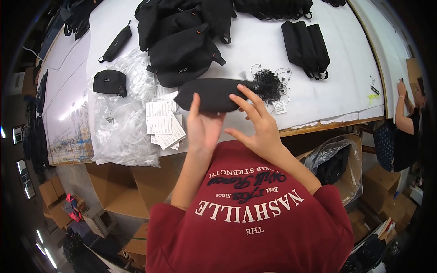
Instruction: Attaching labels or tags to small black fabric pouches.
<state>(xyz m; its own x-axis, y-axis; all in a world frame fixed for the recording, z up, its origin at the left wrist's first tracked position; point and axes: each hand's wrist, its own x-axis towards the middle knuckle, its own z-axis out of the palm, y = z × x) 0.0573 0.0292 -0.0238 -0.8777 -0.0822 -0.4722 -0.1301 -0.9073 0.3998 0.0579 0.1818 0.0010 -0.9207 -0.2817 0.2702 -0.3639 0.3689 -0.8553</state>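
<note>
A long black fabric pouch (207,94) is held level over the table's front edge. My left hand (205,127) grips it from below, thumb up along its front face and the other fingers hidden behind. With its fingers stretched and apart, my right hand (257,120) touches the pouch's right part with the fingertips, its thumb off to the side. Just beyond the right fingers lies a tangled bunch of thin black cords (269,85). Left of the pouch are printed white cards (159,119), some fanned out.
Clear plastic bags (123,136) cover the table's left part, a small black pouch (109,83) on them. Black bags (182,57) are piled behind; more black pouches (306,48) lie right. Below stand cardboard boxes (132,182). Another person (405,123) is at far right.
</note>
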